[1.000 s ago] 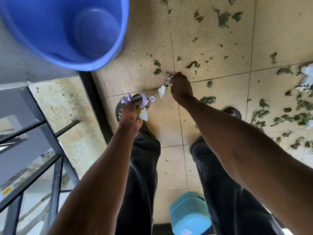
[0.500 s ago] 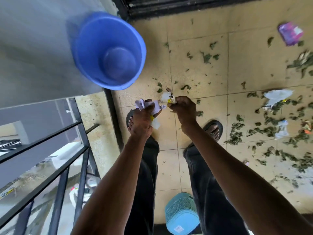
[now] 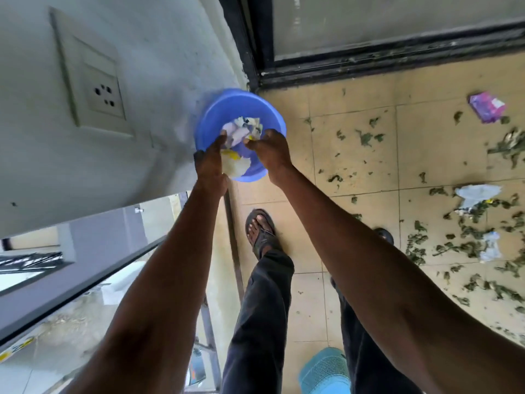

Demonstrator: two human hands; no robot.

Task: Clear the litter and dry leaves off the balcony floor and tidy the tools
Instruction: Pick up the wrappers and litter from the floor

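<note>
A blue bucket (image 3: pixel 272 115) stands in the balcony corner by the wall. Both my hands hover over its mouth. My left hand (image 3: pixel 208 162) reaches in with its fingers stretched out, and my right hand (image 3: pixel 270 150) is beside it with fingers loosely bent. Crumpled white, purple and yellow paper litter (image 3: pixel 241 129) lies loose inside the bucket just beyond my fingertips. A white and yellow piece (image 3: pixel 234 166) sits under my left palm. Dry green leaves (image 3: pixel 366 137) are scattered over the tiled floor to the right.
A purple wrapper (image 3: pixel 487 107) and white plastic scraps (image 3: pixel 477 193) lie among the leaves at the right. A metal railing (image 3: pixel 233 237) runs along the left edge. A teal stool (image 3: pixel 324 371) is behind my legs. A dark door frame (image 3: pixel 369 66) closes the far side.
Both hands have risen from the floor with the paper scraps and moved up to the bucket. The scraps now sit in the bucket and my fingers have loosened.
</note>
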